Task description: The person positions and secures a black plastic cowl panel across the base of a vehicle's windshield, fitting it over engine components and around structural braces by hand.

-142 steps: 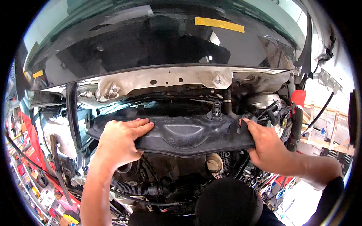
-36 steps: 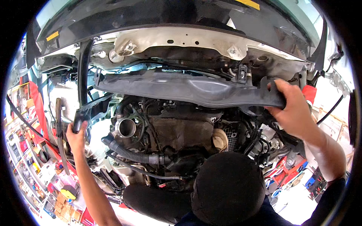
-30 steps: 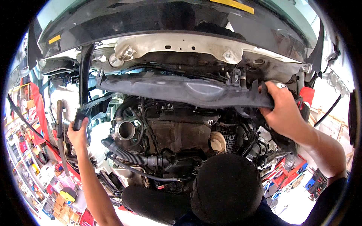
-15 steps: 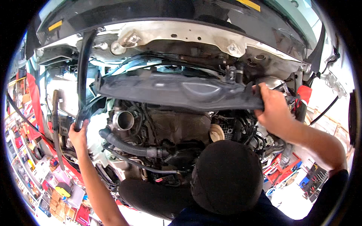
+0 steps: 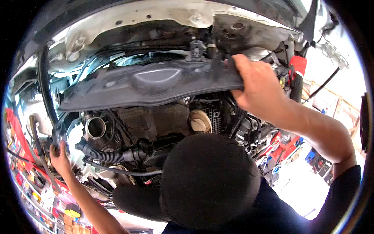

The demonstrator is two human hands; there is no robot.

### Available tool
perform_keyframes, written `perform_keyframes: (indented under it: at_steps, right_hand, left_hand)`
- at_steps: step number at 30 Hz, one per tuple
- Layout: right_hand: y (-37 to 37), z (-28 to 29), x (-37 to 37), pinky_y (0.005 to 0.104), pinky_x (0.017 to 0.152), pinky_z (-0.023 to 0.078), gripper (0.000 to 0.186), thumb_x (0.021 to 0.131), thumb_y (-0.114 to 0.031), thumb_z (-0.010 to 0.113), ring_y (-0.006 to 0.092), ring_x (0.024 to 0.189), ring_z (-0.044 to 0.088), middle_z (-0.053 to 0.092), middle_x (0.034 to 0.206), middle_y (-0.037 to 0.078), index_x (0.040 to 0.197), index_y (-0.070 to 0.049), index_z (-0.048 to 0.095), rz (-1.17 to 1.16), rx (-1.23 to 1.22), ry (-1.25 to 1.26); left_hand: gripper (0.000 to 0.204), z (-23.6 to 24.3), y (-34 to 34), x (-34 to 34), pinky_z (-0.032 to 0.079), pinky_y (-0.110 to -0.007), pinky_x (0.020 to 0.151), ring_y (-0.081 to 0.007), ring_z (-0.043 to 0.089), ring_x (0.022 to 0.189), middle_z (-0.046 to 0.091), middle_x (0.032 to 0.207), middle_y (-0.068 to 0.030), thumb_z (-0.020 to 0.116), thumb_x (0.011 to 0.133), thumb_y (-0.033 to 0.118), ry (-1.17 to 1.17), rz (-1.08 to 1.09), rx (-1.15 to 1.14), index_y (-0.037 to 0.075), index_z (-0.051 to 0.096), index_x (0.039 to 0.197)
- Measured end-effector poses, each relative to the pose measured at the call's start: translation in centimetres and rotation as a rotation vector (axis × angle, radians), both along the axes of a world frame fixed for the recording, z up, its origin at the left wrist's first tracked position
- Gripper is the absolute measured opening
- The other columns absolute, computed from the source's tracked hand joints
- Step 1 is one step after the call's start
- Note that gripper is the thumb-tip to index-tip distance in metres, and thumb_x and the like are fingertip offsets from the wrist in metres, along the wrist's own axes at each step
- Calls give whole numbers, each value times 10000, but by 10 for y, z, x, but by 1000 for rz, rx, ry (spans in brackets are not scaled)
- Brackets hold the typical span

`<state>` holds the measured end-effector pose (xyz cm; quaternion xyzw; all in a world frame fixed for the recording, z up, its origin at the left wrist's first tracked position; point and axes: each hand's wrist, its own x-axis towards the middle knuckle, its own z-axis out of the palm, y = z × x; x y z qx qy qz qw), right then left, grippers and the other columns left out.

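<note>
Right hand (image 5: 259,85) was closed on the black panel (image 5: 117,87), left hand (image 5: 60,160) round the dark bar (image 5: 45,85); steadying both seemed wise

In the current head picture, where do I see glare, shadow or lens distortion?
Head view: pale sheen on the long black plastic panel held by the bare right hand; dim, dark-brown engine surface beneath; white patch at lower right washed out; stocked shelving at lower left bent by the fisheye lens.

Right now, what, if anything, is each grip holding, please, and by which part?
Right grip: black panel, by its right end. Left grip: apparently black bar, lower end.
</note>
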<state>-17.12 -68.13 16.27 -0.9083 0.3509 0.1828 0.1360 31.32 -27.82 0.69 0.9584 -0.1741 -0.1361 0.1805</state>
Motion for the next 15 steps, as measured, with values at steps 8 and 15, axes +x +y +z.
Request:
perform_keyframes:
  at_steps: [8, 15]
  right_hand:
    - [-2, 1, 3, 374, 642, 529, 346, 703, -146, 707, 287, 746, 667, 636, 772, 139, 931, 48, 534, 122, -108, -60]
    - [-5, -11, -5, 339, 640, 532, 335, 688, -151, 721, 273, 731, 664, 637, 810, 134, 906, 50, 565, 257, -132, -48]
  left_hand:
    - [876, 116, -255, -192, 360, -445, 1088, -312, 503, 1260, 575, 1315, -125, 841, 538, 241, -127, -1304, -52, 46, 520, 1329]
    - [670, 56, -224, -198, 460, -383, 981, -299, 600, 1099, 641, 1214, -76, 637, 538, -123, -122, -1103, -89, 87, 604, 1174]
